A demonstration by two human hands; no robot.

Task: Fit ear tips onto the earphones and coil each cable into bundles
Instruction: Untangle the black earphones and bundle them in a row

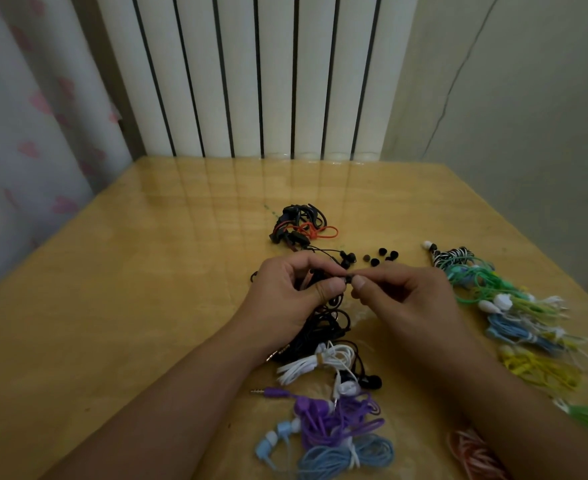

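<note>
White radiator behind the glossy yellow tabletop (147,271). At frame centre my left hand (285,292) pinches a black earphone (347,279) while my right hand (400,292) pinches a tip against it. Fitting is underway, I judge; next comes seating it, then coiling the black cable (323,323).

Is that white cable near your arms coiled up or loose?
Coiled: the white cable lies folded into a bundle, cinched by a tan band round its middle.
</note>
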